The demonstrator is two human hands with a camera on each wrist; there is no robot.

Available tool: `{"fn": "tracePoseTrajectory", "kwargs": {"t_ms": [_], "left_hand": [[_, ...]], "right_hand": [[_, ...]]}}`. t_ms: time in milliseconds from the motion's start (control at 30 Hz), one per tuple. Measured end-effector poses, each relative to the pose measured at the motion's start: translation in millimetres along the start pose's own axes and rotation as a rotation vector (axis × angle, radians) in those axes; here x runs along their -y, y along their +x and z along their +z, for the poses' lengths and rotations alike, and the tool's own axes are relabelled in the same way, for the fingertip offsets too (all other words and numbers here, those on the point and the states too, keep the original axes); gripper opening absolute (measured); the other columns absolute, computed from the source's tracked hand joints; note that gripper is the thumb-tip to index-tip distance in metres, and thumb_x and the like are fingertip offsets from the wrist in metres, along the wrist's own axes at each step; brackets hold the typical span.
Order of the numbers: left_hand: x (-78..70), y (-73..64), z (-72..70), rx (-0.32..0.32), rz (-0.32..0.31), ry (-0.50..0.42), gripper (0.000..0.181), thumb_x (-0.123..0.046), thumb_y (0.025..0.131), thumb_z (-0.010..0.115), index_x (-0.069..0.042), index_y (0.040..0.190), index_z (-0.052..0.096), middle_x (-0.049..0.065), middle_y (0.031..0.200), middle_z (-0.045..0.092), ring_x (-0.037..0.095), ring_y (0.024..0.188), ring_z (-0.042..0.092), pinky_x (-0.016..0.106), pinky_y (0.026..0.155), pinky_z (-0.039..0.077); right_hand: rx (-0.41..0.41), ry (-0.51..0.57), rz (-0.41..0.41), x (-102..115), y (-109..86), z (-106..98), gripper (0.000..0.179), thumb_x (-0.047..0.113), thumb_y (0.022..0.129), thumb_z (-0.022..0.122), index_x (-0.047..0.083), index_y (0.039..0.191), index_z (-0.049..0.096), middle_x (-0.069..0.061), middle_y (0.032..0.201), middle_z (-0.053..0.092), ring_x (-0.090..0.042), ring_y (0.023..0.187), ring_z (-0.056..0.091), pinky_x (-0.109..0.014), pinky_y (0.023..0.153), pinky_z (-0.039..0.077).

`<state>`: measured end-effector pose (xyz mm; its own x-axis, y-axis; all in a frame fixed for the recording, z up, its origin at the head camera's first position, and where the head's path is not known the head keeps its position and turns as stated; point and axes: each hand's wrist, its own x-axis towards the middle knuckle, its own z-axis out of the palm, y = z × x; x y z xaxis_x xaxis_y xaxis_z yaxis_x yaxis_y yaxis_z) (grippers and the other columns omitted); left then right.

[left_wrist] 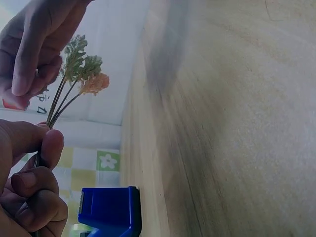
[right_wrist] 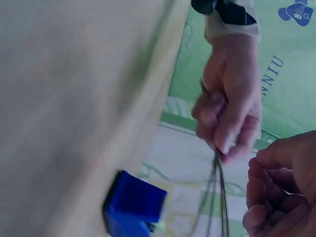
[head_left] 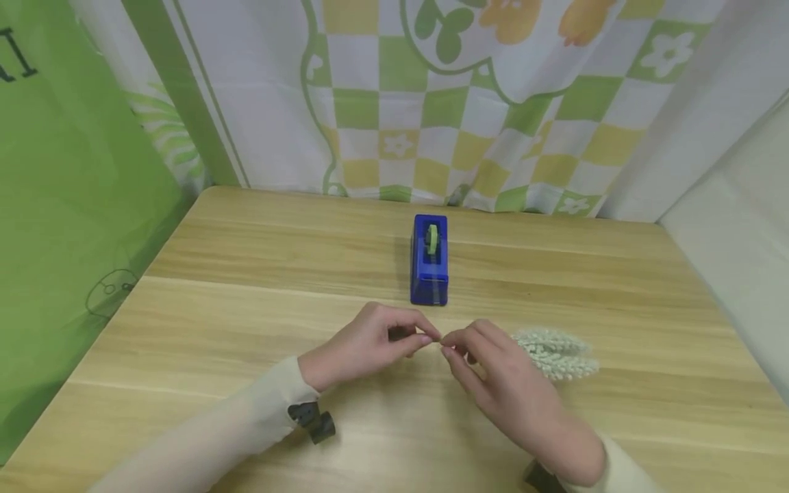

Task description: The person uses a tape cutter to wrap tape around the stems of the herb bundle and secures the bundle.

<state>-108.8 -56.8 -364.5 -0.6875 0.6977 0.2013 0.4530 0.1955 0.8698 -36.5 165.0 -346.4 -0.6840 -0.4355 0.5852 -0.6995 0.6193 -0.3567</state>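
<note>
My left hand [head_left: 366, 346] pinches the thin stems [left_wrist: 59, 104] of a small bunch of flowers between thumb and fingers. At the bunch's far end are pale green wheat-like heads [head_left: 557, 356] and an orange flower head [left_wrist: 95, 84]. My right hand [head_left: 508, 383] is close beside the stems, thumb and index fingertips together and the other fingers curled. In the right wrist view, the right hand [right_wrist: 284, 185] shows nothing visible between its fingertips. Its fingers sit near the left fingertips in the head view, and the hand partly hides the bunch.
A blue tape dispenser [head_left: 429, 270] with a roll of tape stands on the wooden table [head_left: 277, 239] just beyond the hands. Behind the table hangs a checked green, yellow and white curtain [head_left: 401, 103]. A green cloth [head_left: 61, 205] hangs at the left.
</note>
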Motion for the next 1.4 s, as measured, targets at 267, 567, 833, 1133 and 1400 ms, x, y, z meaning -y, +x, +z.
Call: {"fn": "tracePoseTrajectory", "kwargs": {"t_ms": [267, 567, 833, 1133, 1400], "left_hand": [[-0.7, 0.0, -0.2, -0.017, -0.020, 0.017, 0.013, -0.013, 0.102, 0.068, -0.011, 0.110, 0.079, 0.002, 0.071, 0.066, 0.001, 0.062, 0.051, 0.019, 0.058, 0.046], [-1.2, 0.7, -0.5, -0.013, -0.038, 0.027, 0.013, -0.014, 0.102, 0.068, -0.013, 0.110, 0.079, -0.001, 0.071, 0.065, 0.001, 0.061, 0.050, 0.018, 0.058, 0.045], [-2.3, -0.7, -0.6, -0.036, -0.045, 0.050, 0.010, -0.012, 0.101, 0.069, -0.010, 0.105, 0.078, -0.001, 0.071, 0.066, 0.000, 0.062, 0.050, 0.018, 0.059, 0.045], [-1.7, -0.9, -1.2, -0.052, -0.046, 0.056, 0.009, -0.012, 0.100, 0.070, -0.006, 0.101, 0.076, 0.000, 0.073, 0.068, 0.000, 0.062, 0.051, 0.018, 0.058, 0.045], [-1.8, 1.6, -2.3, -0.040, -0.053, 0.077, 0.010, -0.012, 0.100, 0.069, -0.005, 0.102, 0.077, 0.006, 0.080, 0.073, 0.000, 0.065, 0.053, 0.018, 0.059, 0.046]], "right_hand": [[0.107, -0.199, -0.062, -14.4, 14.2, -6.4, 0.021, 0.012, 0.089, 0.081, 0.005, 0.106, 0.072, -0.002, 0.097, 0.075, -0.016, 0.089, 0.070, -0.033, 0.078, 0.060], [0.167, -0.222, -0.040, -17.7, 11.8, 2.2, 0.019, 0.012, 0.088, 0.082, 0.008, 0.105, 0.074, 0.000, 0.093, 0.076, -0.011, 0.080, 0.071, -0.024, 0.071, 0.061], [0.130, -0.246, -0.125, -21.3, 12.1, 6.9, 0.016, 0.007, 0.086, 0.082, 0.007, 0.100, 0.074, 0.001, 0.085, 0.072, -0.008, 0.073, 0.066, -0.021, 0.066, 0.058], [0.127, -0.337, -0.227, -23.3, 12.8, 7.8, 0.019, 0.001, 0.082, 0.081, 0.006, 0.097, 0.072, 0.001, 0.082, 0.071, -0.012, 0.072, 0.064, -0.026, 0.066, 0.057], [0.131, -0.375, -0.271, -26.6, 14.5, 7.3, 0.020, -0.003, 0.081, 0.078, 0.006, 0.095, 0.068, 0.001, 0.080, 0.068, -0.013, 0.074, 0.064, -0.030, 0.069, 0.056]]}}
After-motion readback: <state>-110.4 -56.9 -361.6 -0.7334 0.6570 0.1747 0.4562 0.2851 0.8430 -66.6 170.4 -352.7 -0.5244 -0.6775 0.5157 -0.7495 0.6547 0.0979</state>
